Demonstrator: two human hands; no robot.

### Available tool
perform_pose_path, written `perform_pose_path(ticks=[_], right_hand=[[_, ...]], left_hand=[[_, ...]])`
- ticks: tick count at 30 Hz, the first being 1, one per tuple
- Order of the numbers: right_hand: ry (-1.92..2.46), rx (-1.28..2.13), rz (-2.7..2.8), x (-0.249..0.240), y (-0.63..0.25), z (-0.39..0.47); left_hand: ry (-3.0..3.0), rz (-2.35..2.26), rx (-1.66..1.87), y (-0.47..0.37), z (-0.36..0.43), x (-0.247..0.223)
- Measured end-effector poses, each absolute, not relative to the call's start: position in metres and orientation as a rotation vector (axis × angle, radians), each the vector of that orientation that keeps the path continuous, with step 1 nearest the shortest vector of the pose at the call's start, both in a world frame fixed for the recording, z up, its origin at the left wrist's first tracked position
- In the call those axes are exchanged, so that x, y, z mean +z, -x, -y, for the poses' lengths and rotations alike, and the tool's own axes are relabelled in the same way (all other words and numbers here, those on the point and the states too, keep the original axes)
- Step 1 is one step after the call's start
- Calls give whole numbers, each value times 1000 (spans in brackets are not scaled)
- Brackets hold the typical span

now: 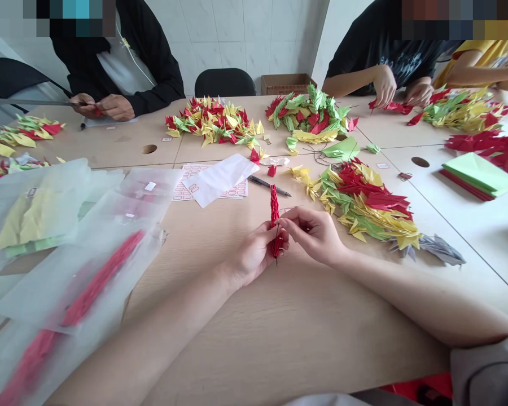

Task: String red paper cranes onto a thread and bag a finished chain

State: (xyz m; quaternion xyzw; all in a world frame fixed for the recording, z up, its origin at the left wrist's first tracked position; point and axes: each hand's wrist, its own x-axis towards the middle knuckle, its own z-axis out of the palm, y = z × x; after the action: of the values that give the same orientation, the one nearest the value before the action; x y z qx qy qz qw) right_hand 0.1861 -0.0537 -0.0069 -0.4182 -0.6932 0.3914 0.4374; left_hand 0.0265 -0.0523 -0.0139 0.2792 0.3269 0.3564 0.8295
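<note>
In the middle of the view my left hand (pixel 258 251) is closed around a narrow upright stack of red folded paper pieces (pixel 274 202). A dark thread end pokes out below the stack. My right hand (pixel 313 234) is at the stack's right side, thumb and forefinger pinched on a thin dark thread (pixel 277 230). Part of the stack is hidden by my fingers. To the right lies a pile of red, yellow and green folded paper cranes (pixel 364 203). Beyond my hands is a dark pen (pixel 270 185) beside white paper (pixel 224 175).
Translucent bags (pixel 97 248), some holding red strands, cover the left side of the table. More crane piles (pixel 215 121) lie at the back. Green and red paper sheets (pixel 480 172) are stacked at right. Across the table, several people handle small pieces.
</note>
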Motion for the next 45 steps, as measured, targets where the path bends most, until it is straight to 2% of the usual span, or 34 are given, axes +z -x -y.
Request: perform_pose_path(ticks=[14, 19, 29, 36, 45], right_hand=[[792, 1010, 1740, -4, -187, 59], [927, 1029, 1709, -8, -188, 55], [1225, 800, 1726, -15, -189, 41], [958, 1000, 1748, -11, -190, 47], [805, 976, 1714, -2, -188, 58]], left_hand=[[-699, -743, 740, -27, 49, -17], [-684, -732, 736, -27, 51, -17], [-584, -699, 701, -29, 53, -12], [-614, -719, 665, -27, 52, -14], [-798, -801, 621, -29, 56, -9]])
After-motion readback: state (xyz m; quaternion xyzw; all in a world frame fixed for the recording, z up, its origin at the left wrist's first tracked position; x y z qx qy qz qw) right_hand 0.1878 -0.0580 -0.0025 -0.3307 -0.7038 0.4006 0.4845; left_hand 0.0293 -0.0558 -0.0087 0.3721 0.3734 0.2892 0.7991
